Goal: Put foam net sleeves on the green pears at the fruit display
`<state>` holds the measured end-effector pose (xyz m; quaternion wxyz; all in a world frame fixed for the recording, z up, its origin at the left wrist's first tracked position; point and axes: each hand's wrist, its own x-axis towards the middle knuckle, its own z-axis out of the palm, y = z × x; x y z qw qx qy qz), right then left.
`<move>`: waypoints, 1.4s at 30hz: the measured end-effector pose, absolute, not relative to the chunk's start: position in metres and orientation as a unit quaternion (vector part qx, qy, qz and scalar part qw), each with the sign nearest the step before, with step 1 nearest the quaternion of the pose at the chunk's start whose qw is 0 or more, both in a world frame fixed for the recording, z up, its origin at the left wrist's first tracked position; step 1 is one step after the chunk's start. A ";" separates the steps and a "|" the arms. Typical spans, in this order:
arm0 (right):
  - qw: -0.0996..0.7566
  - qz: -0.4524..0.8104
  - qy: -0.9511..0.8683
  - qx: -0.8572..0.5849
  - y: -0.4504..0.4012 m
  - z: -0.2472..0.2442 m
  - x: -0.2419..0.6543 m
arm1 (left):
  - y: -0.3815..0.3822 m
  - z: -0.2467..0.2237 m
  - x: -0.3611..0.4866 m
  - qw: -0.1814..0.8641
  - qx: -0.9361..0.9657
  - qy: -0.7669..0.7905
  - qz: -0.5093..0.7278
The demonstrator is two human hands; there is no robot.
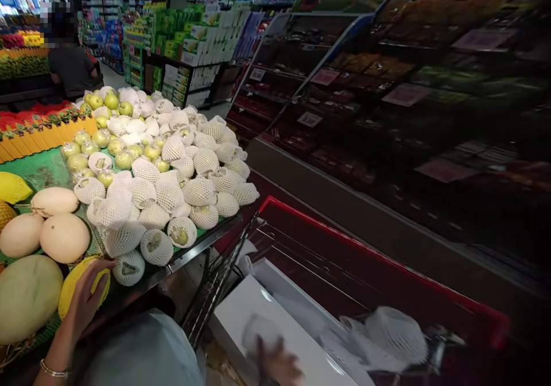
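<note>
My left hand point(88, 291) rests with fingers extended and apart on a melon in a yellow foam net point(69, 288), close to the front edge of the fruit stand. Just beyond its fingertips lies a pear-like fruit in a white foam net point(129, 268). Over a white box point(245, 305) in the shopping cart is my right hand point(279, 363), smeared by motion at the bottom of the view. A blurred, whitish netted object point(260, 333) is right beside its fingers; whether the hand grips it cannot be made out.
The red-rimmed cart point(365, 248) holds another foam-netted item point(396, 337). Many white-netted fruits point(170, 193) are heaped on the stand, whose metal edge point(202, 248) borders the cart. Pale melons point(64, 236) lie at left. Dark shelves point(365, 87) line the right; a person point(71, 64) is far left.
</note>
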<state>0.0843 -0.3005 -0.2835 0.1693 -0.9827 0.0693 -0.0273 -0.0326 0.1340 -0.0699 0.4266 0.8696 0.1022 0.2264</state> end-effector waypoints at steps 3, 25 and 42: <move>0.167 0.067 0.141 -0.973 -0.294 -0.301 0.078 | 0.135 -0.066 -0.037 0.419 0.877 0.084 0.221; 0.577 0.196 -0.306 -0.731 -0.151 -0.090 0.084 | 0.053 -0.073 -0.019 0.577 0.807 0.039 0.117; 0.370 0.006 -0.574 -0.731 -0.060 -0.054 0.142 | 0.102 -0.042 -0.015 0.432 0.847 0.091 0.297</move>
